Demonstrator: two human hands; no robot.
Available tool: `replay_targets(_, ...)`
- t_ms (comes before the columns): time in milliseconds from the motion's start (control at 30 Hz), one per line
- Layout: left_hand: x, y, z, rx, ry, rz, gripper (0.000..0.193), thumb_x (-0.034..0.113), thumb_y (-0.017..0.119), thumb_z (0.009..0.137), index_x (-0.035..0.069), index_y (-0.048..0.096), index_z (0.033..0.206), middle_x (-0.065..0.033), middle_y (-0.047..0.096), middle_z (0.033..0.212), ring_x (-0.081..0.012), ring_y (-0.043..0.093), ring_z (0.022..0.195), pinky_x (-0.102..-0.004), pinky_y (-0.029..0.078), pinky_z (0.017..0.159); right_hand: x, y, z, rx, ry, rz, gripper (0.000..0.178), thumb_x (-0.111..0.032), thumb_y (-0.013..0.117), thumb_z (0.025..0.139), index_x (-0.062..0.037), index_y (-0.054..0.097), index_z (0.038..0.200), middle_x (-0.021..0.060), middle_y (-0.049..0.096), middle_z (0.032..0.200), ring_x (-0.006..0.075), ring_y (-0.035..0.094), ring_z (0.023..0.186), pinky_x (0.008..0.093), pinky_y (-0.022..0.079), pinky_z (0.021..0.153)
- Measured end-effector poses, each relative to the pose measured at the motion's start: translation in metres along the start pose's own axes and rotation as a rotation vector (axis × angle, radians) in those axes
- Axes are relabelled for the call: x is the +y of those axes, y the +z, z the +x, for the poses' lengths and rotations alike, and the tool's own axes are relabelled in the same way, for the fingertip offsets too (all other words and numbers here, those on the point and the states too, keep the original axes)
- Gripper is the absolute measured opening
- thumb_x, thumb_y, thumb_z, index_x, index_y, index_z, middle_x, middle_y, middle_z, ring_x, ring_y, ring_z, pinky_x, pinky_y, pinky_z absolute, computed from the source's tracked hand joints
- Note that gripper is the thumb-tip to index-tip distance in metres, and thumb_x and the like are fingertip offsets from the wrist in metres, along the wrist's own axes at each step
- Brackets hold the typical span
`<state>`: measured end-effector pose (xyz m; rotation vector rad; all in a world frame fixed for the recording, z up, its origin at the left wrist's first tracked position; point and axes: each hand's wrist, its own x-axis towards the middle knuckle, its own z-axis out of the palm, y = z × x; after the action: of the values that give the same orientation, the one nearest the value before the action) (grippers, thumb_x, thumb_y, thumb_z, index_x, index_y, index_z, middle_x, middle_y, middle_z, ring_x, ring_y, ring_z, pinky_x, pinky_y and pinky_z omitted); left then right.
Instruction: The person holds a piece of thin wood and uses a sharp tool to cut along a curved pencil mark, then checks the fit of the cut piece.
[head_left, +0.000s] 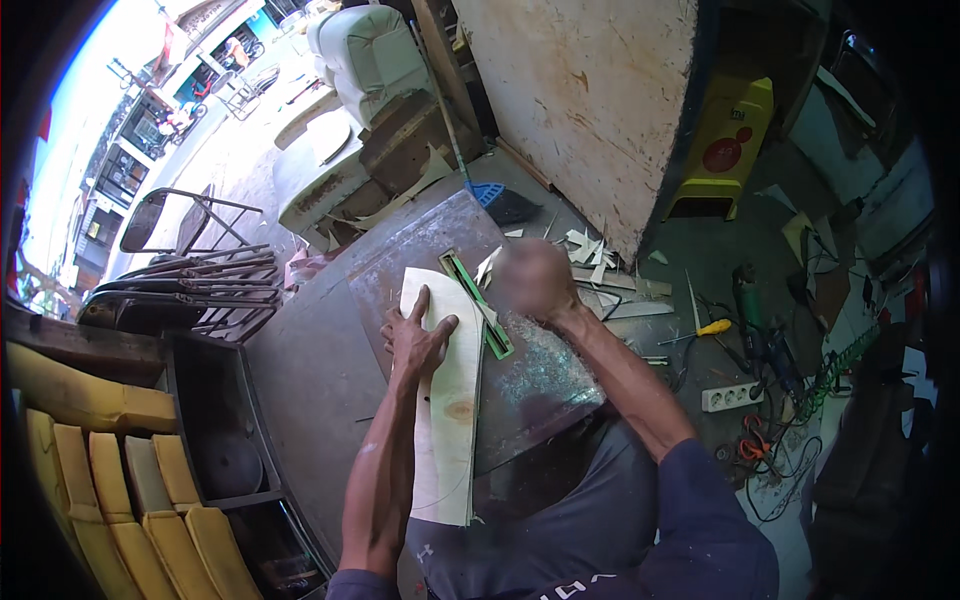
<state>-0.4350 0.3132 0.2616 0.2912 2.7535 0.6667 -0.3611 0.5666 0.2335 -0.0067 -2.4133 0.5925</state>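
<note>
My left hand (420,335) lies on a long pale sheet of thin wood (447,400), fingers spread, pressing it down. The sheet has one curved edge and a drawn line near its lower end, which reaches over my lap. Beneath it is a worn, dark flat board (545,375). A narrow green bar with a dark middle (476,303) lies slantwise beside the sheet's right edge. My right hand (537,282) is just right of the green bar, above the board. It is smeared, so its fingers and anything in them cannot be made out.
Pale offcuts (595,255) lie beyond my right hand. On the right are a yellow-handled screwdriver (712,328), a white power strip (732,397), a green power tool (748,305) and cables. Folded chairs (190,290) and yellow cushions (110,475) are left; a blue broom (488,193) and armchair (370,55) stand ahead.
</note>
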Motion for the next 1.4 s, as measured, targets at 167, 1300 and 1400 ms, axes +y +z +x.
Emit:
replay_targets(167,0.002,0.003,-0.001,0.013,0.011,-0.027,0.084,0.057,0.078,0.079,0.036,0.049,0.155,-0.0279,0.029,0.157,-0.0531,0.024,0.144,-0.0668,0.024,0.117,-0.001,-0.002,-0.018,-0.347,-0.052,0.218,0.020,-0.037,0.079,0.083,-0.0302,0.084,0.101,0.0042,0.067,0.121,0.0256,0.051,0.129,0.0506,0.033,0.111)
replay_targets(1300,0.006,0.007,0.003,0.035,0.008,0.010,0.083,0.057,0.080,0.080,0.038,0.049,0.155,-0.0228,0.035,0.151,-0.0484,0.030,0.140,-0.0592,0.028,0.118,0.004,0.016,-0.006,-0.225,0.416,0.277,0.039,-0.022,0.070,0.089,-0.0137,0.072,0.127,0.0191,0.055,0.141,0.0394,0.047,0.135,0.0479,0.042,0.115)
replay_targets(1400,0.000,0.005,-0.003,0.034,0.002,0.011,0.083,0.057,0.079,0.080,0.036,0.049,0.155,-0.0237,0.034,0.152,-0.0493,0.030,0.140,-0.0611,0.027,0.118,-0.007,0.010,-0.011,-0.298,0.268,0.312,0.038,-0.026,0.071,0.088,-0.0165,0.074,0.125,0.0188,0.054,0.141,0.0386,0.043,0.137,0.0508,0.035,0.118)
